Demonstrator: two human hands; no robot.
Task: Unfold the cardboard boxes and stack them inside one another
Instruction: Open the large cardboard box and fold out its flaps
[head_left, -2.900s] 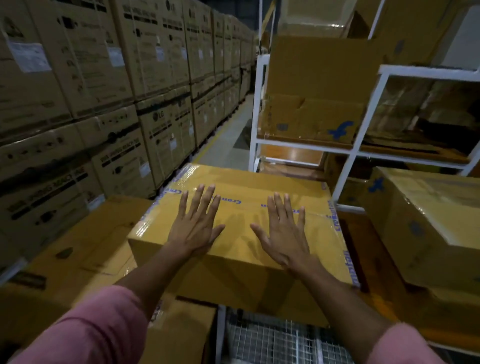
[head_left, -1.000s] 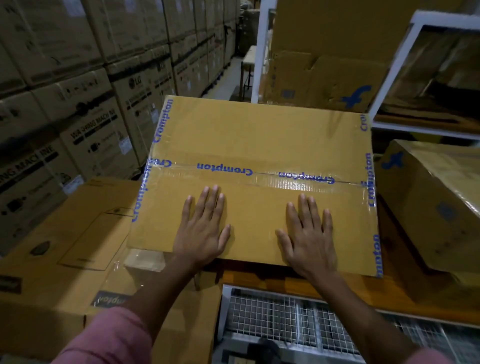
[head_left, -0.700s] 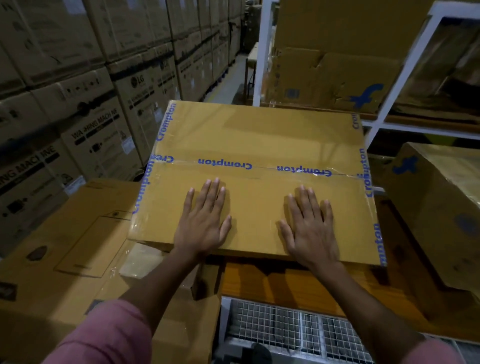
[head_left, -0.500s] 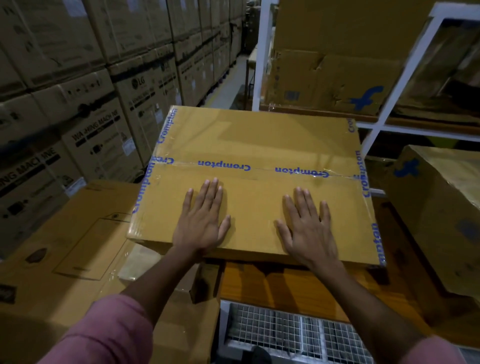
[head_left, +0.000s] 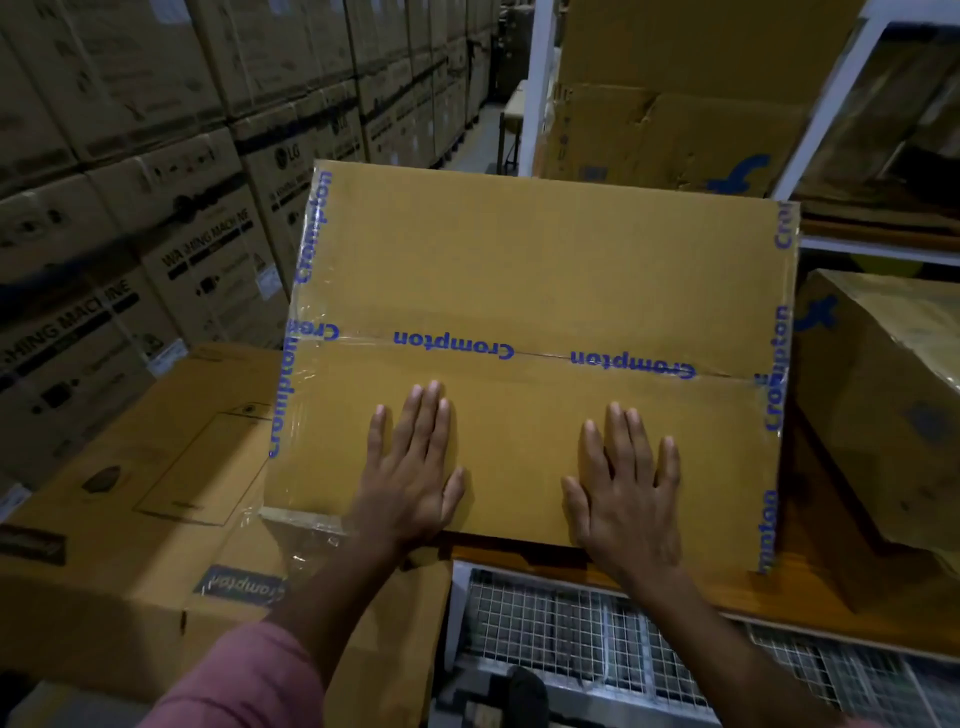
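Both hands, left (head_left: 410, 473) and right (head_left: 626, 493), are pressing flat, fingers straight and spread (gripping nothing), on the near half of a tape-sealed brown cardboard box (head_left: 540, 270) lying over an orange wooden shelf (head_left: 810, 587).

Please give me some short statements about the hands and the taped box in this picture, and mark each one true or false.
1. Both hands lie flat with straight fingers on the Crompton box. True: left hand, right hand.
2. The box's top seam is cut open. False: clear tape printed with blue Crompton lettering still covers it.
3. The hands rest on the near half of the box, short of the seam. True.
4. The left hand grips the box's edge. False: it rests flat on the top face.
5. A wire mesh shows below the box's near edge. True.
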